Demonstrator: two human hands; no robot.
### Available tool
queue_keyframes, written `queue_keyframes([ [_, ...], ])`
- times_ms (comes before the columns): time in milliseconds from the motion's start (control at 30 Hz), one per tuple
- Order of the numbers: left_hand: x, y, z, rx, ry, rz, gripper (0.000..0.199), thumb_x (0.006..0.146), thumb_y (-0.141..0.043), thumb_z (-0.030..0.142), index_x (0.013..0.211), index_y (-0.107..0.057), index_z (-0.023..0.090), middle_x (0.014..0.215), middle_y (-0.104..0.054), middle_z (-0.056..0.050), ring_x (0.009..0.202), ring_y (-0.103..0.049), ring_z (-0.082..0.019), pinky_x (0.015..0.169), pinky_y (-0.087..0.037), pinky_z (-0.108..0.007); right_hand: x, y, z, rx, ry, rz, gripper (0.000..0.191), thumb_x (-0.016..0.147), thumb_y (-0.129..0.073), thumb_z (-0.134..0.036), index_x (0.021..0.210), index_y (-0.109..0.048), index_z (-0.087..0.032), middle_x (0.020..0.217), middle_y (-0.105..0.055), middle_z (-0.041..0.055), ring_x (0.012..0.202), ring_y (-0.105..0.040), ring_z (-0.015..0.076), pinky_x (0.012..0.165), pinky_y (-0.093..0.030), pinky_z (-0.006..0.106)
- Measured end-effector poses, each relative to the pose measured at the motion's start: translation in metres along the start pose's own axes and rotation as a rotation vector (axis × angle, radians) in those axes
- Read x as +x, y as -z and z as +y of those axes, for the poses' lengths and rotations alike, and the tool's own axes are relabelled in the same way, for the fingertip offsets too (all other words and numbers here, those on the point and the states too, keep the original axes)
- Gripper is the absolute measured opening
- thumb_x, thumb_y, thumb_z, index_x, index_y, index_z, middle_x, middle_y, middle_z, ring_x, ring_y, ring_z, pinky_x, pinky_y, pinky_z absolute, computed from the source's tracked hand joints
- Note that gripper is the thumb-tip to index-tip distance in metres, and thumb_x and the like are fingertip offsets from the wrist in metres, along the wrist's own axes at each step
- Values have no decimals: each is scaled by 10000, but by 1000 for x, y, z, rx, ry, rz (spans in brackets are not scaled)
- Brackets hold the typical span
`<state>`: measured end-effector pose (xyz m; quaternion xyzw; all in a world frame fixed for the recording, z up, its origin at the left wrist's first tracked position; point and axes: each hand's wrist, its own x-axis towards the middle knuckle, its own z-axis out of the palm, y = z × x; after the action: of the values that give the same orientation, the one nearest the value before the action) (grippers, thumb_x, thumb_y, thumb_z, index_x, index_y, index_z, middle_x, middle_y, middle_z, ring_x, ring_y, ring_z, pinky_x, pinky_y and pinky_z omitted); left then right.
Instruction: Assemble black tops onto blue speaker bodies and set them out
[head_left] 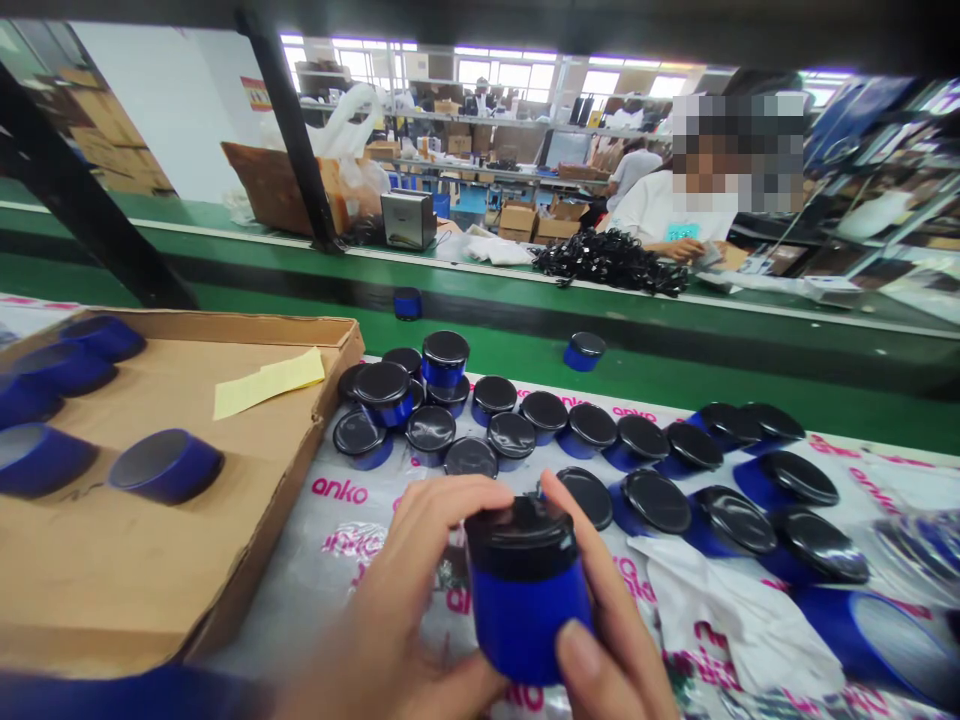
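The left hand (397, 590) and right hand (611, 630) clamp a blue jar (525, 615) from either side, its black lid (519, 535) up and slightly tilted, near the sheet's front edge. Left, a cardboard tray (259, 328) holds tilted blue jars (166, 466); ahead, black-lidded jars (510, 435) crowd a pink-printed plastic sheet (352, 545).

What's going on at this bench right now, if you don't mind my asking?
A person holds a blue jar with a black lid between their left hand and right hand. More lidded jars sit in rows on a printed plastic sheet, beside a cardboard tray. Across a green conveyor belt, a co-worker sits by a pile of black cords.
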<state>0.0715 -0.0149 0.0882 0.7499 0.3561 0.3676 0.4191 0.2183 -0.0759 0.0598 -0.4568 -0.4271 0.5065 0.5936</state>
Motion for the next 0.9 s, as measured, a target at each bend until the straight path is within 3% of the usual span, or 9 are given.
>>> queue_keyframes([
  [100, 3, 1, -2, 67, -134, -2, 581, 760, -778, 266, 1261, -498, 355, 1263, -600, 14, 1195, -538, -221, 1027, -408, -280, 7, 3, 4, 144, -143, -92, 535, 922, -506, -588, 1405, -495, -361, 1472, -456, -32, 1383, -382, 270, 1148, -331, 457],
  [167, 3, 1, -4, 178, -187, 25, 556, 751, -775, 233, 1243, -531, 322, 1180, -635, -17, 1107, -571, -237, 975, -431, -306, 9, 4, 4, 97, -172, -55, 550, 911, -537, -592, 1399, -507, -341, 1479, -445, -25, 1399, -359, 239, 1149, -331, 396],
  [267, 0, -6, -6, 227, -204, 96, 535, 732, -781, 222, 1220, -575, 299, 1112, -634, -58, 1051, -570, -265, 939, -439, -341, 10, 0, 4, 4, -42, -7, 415, 950, -544, -485, 1351, -552, -382, 1403, -545, -41, 1300, -511, 197, 1035, -482, 271],
  [367, -4, -15, -9, 46, -204, 131, 580, 741, -760, 251, 1274, -542, 316, 1185, -631, -58, 1140, -550, -286, 1007, -398, -362, 11, -3, 7, -130, 42, 2, 415, 1004, -416, -453, 1358, -568, -298, 1228, -677, 22, 1129, -653, 239, 930, -583, 321],
  [500, -7, -18, -10, -176, -120, 63, 328, 912, -546, 272, 1231, -621, 288, 1285, -671, -47, 1280, -523, -280, 1130, -256, -386, 13, 0, 12, -230, 82, 25, 454, 1003, -404, -466, 1383, -547, -264, 1223, -676, 43, 1152, -639, 257, 945, -579, 333],
  [600, -7, -14, -7, -299, -24, 44, 319, 855, -655, 361, 1165, -680, 288, 1250, -652, -80, 1182, -576, -300, 1046, -398, -399, 16, 6, 6, -280, 104, 15, 498, 1022, -347, -461, 1496, -362, -309, 1376, -575, 42, 1230, -586, 240, 967, -560, 357],
  [667, -6, -10, -5, -348, 22, 16, 428, 731, -804, 282, 1136, -677, 334, 1180, -622, -50, 1085, -613, -263, 969, -473, -348, 17, 9, -3, -319, 111, 9, 500, 1024, -363, -434, 1512, -303, -348, 1443, -510, 27, 1293, -528, 238, 997, -536, 390],
  [800, -6, -6, -3, -377, 143, -110, 563, 720, -817, 197, 1187, -604, 429, 1189, -649, 28, 1109, -619, -212, 978, -481, -279, 13, 16, -20, -425, 123, -74, 333, 963, -538, -431, 1293, -580, -450, 1448, -494, -53, 1330, -482, 242, 1044, -487, 361],
  [900, -8, -6, -3, -358, 245, -126, 531, 736, -805, 217, 1182, -589, 410, 1227, -647, 34, 1098, -639, -205, 935, -509, -254, 10, 21, -24, -461, 191, -102, 359, 881, -626, -550, 1232, -603, -477, 1387, -526, -58, 1289, -507, 221, 1082, -442, 332],
])
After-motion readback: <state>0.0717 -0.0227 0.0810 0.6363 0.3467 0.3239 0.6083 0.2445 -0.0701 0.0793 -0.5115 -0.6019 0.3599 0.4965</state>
